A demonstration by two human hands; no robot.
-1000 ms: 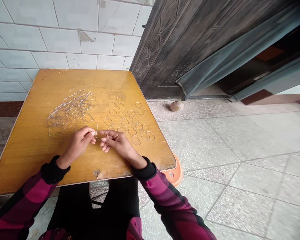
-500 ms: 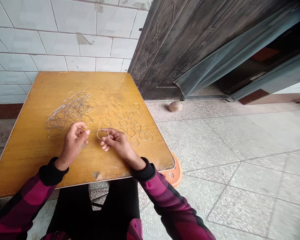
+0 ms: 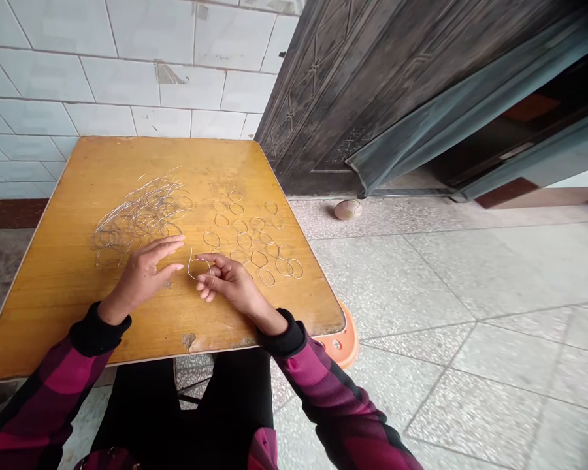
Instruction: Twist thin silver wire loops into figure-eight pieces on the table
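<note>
Between the thumb and fingers of my right hand [image 3: 228, 279] is a thin, bent piece of wire [image 3: 190, 266], curved into a loop that is not closed. My left hand [image 3: 149, 271] is just left of it, thumb and fingers spread apart, holding nothing that I can see. Beyond the left hand lies a tangled heap of curved wires [image 3: 142, 209]. Several separate wire rings [image 3: 244, 241] are scattered over the right part of the wooden table [image 3: 78, 300], past my right hand.
A white tiled wall [image 3: 122, 85] stands behind the table, with a dark carved door [image 3: 323, 117] to its right. An orange plastic stool [image 3: 345, 339] shows under the table's right corner. A roundish stone-like object [image 3: 347, 209] sits on the floor by the doorway.
My left hand has opened, its thumb and fingers parting from a pinch. The right hand keeps hold of the wire, nearly in place. The view has shifted slightly.
</note>
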